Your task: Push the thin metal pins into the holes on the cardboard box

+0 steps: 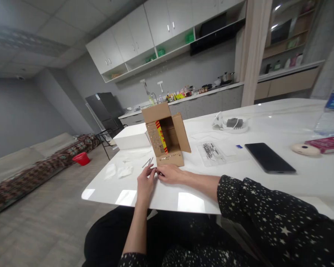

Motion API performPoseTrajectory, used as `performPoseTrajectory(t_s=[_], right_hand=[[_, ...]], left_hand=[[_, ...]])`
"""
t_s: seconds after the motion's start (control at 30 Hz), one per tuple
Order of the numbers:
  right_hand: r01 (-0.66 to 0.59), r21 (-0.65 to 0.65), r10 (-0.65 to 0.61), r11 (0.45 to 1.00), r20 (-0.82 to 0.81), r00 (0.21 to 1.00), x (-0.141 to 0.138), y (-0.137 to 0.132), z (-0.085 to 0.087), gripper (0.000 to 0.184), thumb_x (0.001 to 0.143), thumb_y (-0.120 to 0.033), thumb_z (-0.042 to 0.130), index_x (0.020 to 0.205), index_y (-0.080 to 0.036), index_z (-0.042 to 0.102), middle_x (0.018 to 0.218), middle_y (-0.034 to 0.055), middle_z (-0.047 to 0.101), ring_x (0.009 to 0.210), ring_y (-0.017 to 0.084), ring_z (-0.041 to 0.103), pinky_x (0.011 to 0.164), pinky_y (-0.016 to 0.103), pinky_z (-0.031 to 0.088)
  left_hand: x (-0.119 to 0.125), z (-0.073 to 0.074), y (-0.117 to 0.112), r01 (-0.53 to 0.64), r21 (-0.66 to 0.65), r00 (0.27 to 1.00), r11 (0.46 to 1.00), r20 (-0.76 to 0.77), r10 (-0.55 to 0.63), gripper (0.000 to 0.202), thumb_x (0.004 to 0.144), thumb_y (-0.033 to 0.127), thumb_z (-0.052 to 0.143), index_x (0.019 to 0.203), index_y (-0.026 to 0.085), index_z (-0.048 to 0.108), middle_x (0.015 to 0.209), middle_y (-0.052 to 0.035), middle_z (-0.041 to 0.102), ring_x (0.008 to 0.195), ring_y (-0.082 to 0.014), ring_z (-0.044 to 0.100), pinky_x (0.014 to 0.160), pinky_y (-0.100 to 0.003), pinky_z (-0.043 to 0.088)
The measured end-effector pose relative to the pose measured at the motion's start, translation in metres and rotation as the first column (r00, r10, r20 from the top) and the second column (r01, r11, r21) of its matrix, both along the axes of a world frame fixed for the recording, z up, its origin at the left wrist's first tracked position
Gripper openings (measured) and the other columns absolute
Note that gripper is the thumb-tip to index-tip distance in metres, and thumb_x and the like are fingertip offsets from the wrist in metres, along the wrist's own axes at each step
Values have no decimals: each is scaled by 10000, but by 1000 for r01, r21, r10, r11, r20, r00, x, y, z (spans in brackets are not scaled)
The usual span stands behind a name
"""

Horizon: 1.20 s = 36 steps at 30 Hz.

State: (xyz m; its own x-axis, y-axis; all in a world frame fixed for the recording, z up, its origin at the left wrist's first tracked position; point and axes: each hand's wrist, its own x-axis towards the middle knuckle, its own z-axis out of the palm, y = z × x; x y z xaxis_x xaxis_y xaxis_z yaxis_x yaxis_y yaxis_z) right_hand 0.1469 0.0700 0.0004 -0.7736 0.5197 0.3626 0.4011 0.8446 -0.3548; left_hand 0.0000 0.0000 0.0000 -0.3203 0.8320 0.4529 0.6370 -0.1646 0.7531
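Observation:
An open brown cardboard box [167, 137] lies on its side on the white table [267, 181], its flaps dotted with small holes and a red and yellow panel inside. Both my hands rest on the table just in front of it. My left hand [145, 180] and my right hand [170, 173] meet fingertip to fingertip, pinching something small I cannot make out. A few thin dark pins [148, 162] lie to the left of the box.
A white box [131, 136] stands behind the cardboard one. A black phone [269, 158], clear plastic bags [213, 152], a white round device [233, 124], a water bottle [332, 111] and a red packet [328, 144] lie to the right. White scraps [119, 171] sit at left.

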Motion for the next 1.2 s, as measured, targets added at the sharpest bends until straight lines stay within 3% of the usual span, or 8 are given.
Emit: performPoseTrajectory(t_s=[0.17, 0.33, 0.47, 0.6, 0.7, 0.87, 1.07, 1.2], right_hand=[[16, -5, -16, 1000, 24, 1000, 1, -2, 3, 217, 881, -262, 476, 1036, -202, 616, 1001, 76, 690, 869, 219, 638, 683, 283, 420], [14, -4, -14, 1000, 33, 999, 0, -3, 4, 220, 878, -261, 478, 1037, -203, 618, 981, 73, 693, 858, 217, 638, 672, 280, 414], [36, -28, -36, 999, 20, 999, -1, -2, 4, 209, 891, -273, 460, 1033, -201, 596, 976, 68, 689, 850, 212, 632, 674, 282, 408], [134, -54, -135, 990, -10, 991, -3, -2, 7, 271, 939, -333, 379, 1076, -181, 556, 950, 87, 688, 815, 220, 631, 661, 298, 402], [168, -79, -169, 983, -11, 986, -3, -3, 9, 341, 964, -404, 331, 1075, -179, 562, 952, 93, 687, 820, 223, 633, 668, 302, 403], [167, -90, -168, 982, -12, 986, -2, -2, 9, 402, 992, -411, 267, 1069, -198, 599, 972, 85, 686, 850, 214, 630, 703, 303, 408], [118, -81, -123, 990, -54, 991, -3, 2, 6, 431, 1003, -419, 248, 998, -217, 628, 952, 69, 687, 833, 198, 620, 686, 285, 391], [111, -91, -118, 990, -76, 990, -5, 4, 4, 393, 1006, -362, 272, 972, -201, 629, 931, 62, 685, 820, 176, 607, 682, 267, 373]], left_hand=[[2, 3, -3, -22, 9, 1000, 1000, 15, 22, 345, 849, 377, 526, 1104, 162, 616, 915, -91, 729, 876, -216, 689, 852, -362, 507], [5, 9, -6, -45, 4, 998, 999, -52, 45, 341, 886, 439, 454, 963, 171, 651, 845, -68, 713, 820, -202, 662, 810, -327, 493], [6, 9, -6, -29, -29, 997, 999, -75, 27, 349, 893, 433, 446, 984, 171, 658, 837, -60, 696, 814, -195, 641, 779, -307, 494], [0, 2, 0, 44, -1, 989, 999, -144, -43, 344, 909, 401, 432, 1032, 182, 667, 1026, -88, 686, 972, -214, 621, 897, -342, 473], [-4, -2, 3, 80, 18, 973, 997, -218, -74, 338, 921, 363, 426, 1091, 191, 663, 1046, -96, 665, 1024, -220, 599, 949, -367, 449], [-4, -5, 3, 66, 25, 960, 997, -272, -57, 326, 938, 303, 407, 1136, 197, 642, 955, -88, 611, 946, -204, 589, 903, -362, 464], [-1, -3, 1, 80, -26, 936, 996, -342, -84, 282, 939, 291, 408, 913, 187, 669, 762, -31, 485, 734, -168, 528, 740, -312, 465], [-1, -3, 1, 100, -35, 940, 994, -325, -106, 281, 940, 293, 413, 950, 184, 671, 776, -33, 490, 736, -161, 530, 744, -310, 463]])
